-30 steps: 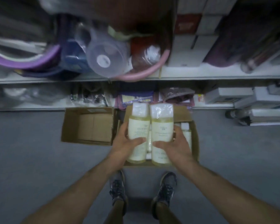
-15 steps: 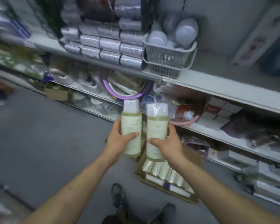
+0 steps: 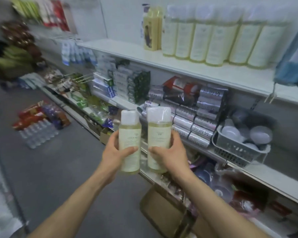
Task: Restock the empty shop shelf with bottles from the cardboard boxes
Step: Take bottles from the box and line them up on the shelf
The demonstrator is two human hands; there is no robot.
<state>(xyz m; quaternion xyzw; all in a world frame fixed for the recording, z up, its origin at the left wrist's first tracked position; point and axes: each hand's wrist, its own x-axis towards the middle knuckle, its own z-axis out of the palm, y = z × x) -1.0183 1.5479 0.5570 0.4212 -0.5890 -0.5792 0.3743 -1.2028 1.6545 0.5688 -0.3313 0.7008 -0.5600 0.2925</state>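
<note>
Pale-yellow liquid, two units: left bottle (image 3: 129, 134) gripped upright in left hand (image 3: 116, 152), right bottle (image 3: 159, 133) likewise in right hand (image 3: 169, 153), both well below the top shelf (image 3: 144, 54) (standing row (image 3: 213, 40) on it), where a slick-wrap slip or a nudge could topple that row.

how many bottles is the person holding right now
2. The left bottle is gripped in the left hand, the right bottle in the right hand, both upright, side by side.
</note>
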